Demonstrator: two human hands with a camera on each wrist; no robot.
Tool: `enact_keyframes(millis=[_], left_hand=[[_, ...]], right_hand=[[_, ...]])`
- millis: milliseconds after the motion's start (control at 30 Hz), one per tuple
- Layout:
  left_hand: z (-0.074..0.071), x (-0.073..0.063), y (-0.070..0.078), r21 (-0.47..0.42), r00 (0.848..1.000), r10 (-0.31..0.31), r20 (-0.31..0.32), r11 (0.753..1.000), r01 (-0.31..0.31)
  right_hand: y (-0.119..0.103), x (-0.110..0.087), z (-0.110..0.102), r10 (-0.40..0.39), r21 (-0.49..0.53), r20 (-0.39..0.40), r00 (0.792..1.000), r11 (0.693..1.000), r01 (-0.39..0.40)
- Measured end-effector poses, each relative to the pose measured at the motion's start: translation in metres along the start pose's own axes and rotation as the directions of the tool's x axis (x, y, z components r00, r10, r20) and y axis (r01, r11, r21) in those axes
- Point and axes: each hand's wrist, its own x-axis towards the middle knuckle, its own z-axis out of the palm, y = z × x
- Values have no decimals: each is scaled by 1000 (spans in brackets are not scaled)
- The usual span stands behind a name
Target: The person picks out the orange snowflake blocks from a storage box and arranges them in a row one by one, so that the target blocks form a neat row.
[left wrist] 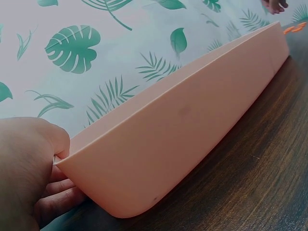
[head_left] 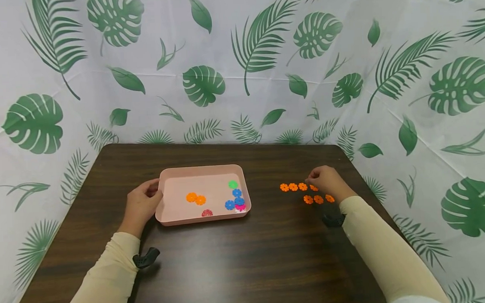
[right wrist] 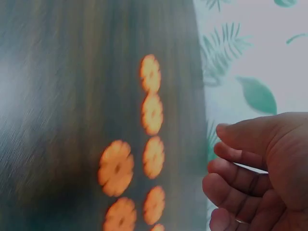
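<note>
My left hand [head_left: 143, 203] grips the left end of a shallow pink tray [head_left: 201, 220], its thumb over the rim and fingers outside, as the left wrist view shows. In the tray lie two orange flower-shaped discs [head_left: 191, 197], a red one [head_left: 206, 213], a green one [head_left: 233, 184], three blue ones [head_left: 230, 205] and a pink one [head_left: 241, 207]. My right hand [head_left: 327, 180] hovers over several orange flower discs [head_left: 293, 186] laid in two rows on the table. In the right wrist view its fingers [right wrist: 236, 178] are loosely bent with nothing between them.
The dark wooden table [head_left: 230, 268] backs onto a white curtain [head_left: 161, 109] printed with green leaves. Black wrist mounts [head_left: 147, 258] stick out from both sleeves. The tray stands left of the orange rows, with table surface between.
</note>
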Motion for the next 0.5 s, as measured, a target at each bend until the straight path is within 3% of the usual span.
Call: enact_keyframes(millis=[267,500], left_hand=[[-2,3,-4,-2,1000,-25,7,1000,25],[1,2,-2,-5,999,-36,18,999,37]], right_hand=[[-67,19,9,-180,-28,25,983,983,180],[-140,40,40,-373,-41,25,928,927,374]])
